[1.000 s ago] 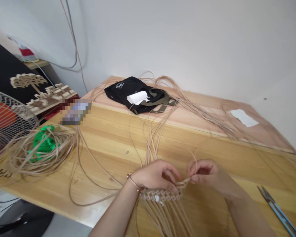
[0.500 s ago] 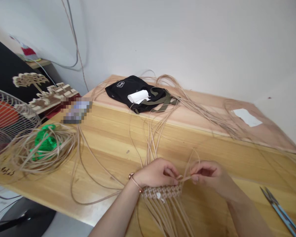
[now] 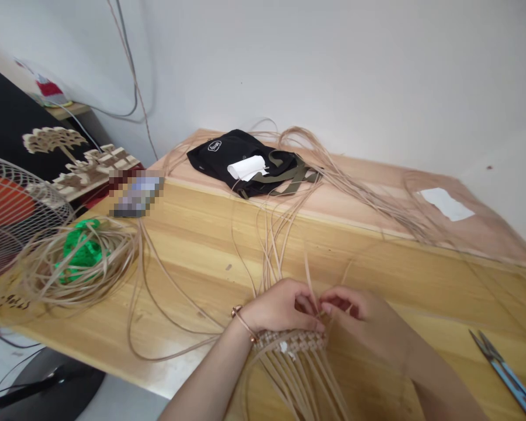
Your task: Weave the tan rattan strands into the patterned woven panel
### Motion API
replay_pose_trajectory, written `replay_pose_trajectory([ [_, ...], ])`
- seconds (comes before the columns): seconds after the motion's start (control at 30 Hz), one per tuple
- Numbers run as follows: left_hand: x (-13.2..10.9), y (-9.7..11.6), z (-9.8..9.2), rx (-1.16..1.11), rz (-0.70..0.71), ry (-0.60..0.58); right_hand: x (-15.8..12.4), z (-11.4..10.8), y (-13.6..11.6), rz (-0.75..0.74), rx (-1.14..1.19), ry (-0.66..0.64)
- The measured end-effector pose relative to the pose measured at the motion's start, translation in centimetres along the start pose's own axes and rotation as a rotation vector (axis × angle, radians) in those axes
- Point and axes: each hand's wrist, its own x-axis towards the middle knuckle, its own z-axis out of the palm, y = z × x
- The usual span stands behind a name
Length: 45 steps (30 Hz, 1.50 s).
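1. Beyond the left corner of the table [image 3: 193,280], a wire fan guard [image 3: 15,202] is seen. Near that corner, a coil of cane strips [image 3: 39,275] is laid around a green bundle [image 3: 85,251].
2. The left hand [image 3: 280,307], fitted with a bracelet [image 3: 244,323] at the wrist, is positioned over the top of the woven panel. Its fingers [image 3: 311,321] are curled and pressed down on the weave, forming a closed, narrow grip.
3. The woven panel [image 3: 289,342] is lying flat near the front edge of the table, directly below both hands. Loose ends [image 3: 298,380] are trailed toward the front edge, and long strips [image 3: 272,257] are run toward the far edge, reaching a black bag [image 3: 228,155].
4. The right hand [image 3: 355,307] is placed just beside the left hand, with its fingertips [image 3: 328,307] set in a narrow pinch at the upper edge of the weave. Whether a strip is held there cannot be told. Firm pressure from the left hand is judged advisable, and each strip is best kept flat, untwisted and snug against the last row.
5. Scissors [image 3: 506,374] are lying near the right edge of the table, well apart from the hands.
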Motion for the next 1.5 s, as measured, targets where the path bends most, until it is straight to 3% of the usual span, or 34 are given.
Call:
replay_pose_trajectory([
  [0.13,0.1,-0.1,0.1,-0.077,-0.002,-0.006,-0.4,0.3,0.1,0.027,0.107,-0.042],
  [0.47,0.1,0.0,0.0,-0.122,-0.021,-0.021,-0.7,1.3,0.7,0.081,0.255,0.080],
  [0.6,-0.1,0.3,-0.1,-0.144,0.003,-0.082,-1.8,2.1,0.0,0.034,0.080,0.146],
  [0.8,0.1,0.0,-0.1,-0.173,0.006,-0.069,-3.5,5.6,-0.8,-0.301,-0.410,0.537],
  [0.97,0.2,-0.2,0.0,-0.246,0.021,-0.068,-3.2,7.0,-1.9,-0.407,-0.490,0.615],
  [1.17,0.1,0.1,-0.1,-0.247,0.040,-0.052,-3.2,6.7,-2.2,-0.451,-0.353,0.505],
  [1.37,-0.1,0.2,0.0,-0.188,0.108,-0.090,-2.1,3.3,-1.6,-0.463,-0.413,0.290],
  [1.5,-0.3,0.3,0.0,-0.181,0.053,-0.132,-0.5,1.5,0.0,-0.445,-0.432,0.218],
])
